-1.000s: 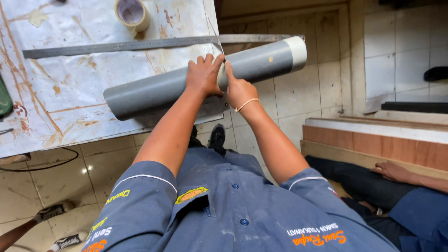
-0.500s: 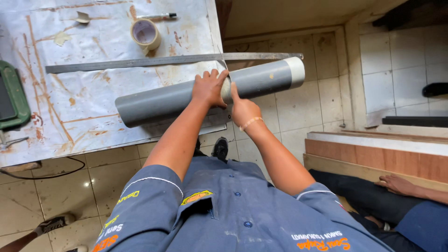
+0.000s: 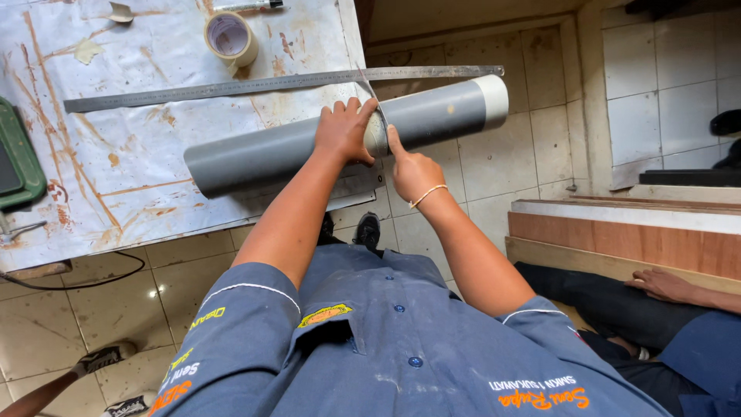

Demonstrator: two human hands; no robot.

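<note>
pipe [image 3: 285, 150]: grey plastic, lying on the stained white table [image 3: 154, 93], its long axis running left–right and tilted a little, right end farther; the right part with the pale end cap [image 3: 492, 99] overhangs the table edge above the tiled floor.
left hand [image 3: 345, 131]: palm down on top of the pipe near its middle, fingers curled over the far side – pressing it to the table.
right hand [image 3: 413, 171]: just right of the left hand, forefinger stretched up against the pipe at a pale band wrapped round it; whether it pinches anything, cannot tell.
nearer hand: both are on the pipe, the left with the fuller hold.
steel ruler [image 3: 270, 83]: long, beyond the pipe, roughly parallel to it.
tape roll [image 3: 229, 37]: far side of table, well apart from the hands.
another person's hand [image 3: 664, 284]: low right, resting by the wooden boards [image 3: 617, 243].
</note>
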